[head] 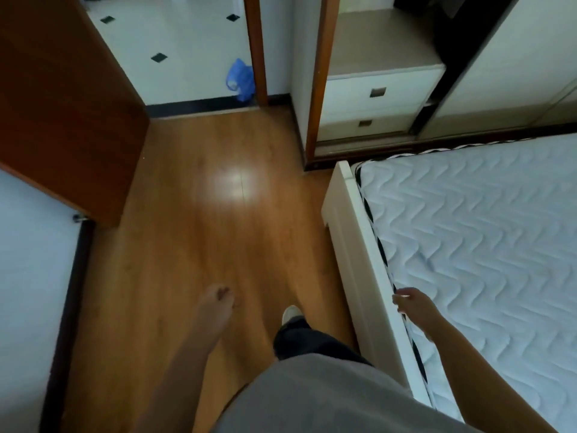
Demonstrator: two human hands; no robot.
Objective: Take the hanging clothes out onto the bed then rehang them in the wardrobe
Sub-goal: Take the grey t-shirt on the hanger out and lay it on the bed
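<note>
Left hand (218,297) hangs loose over the wooden floor (203,198), fingers lightly curled, holding nothing. Right hand (411,303) is relaxed, holding nothing, just above the bed (484,239) edge, with the mattress to its right. The wardrobe (384,89) stands well ahead of it.

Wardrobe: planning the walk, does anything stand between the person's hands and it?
Nothing visible. The wooden floor up to the wardrobe is bare; the bed lies right of the path, the blue bag left, in the doorway.
</note>
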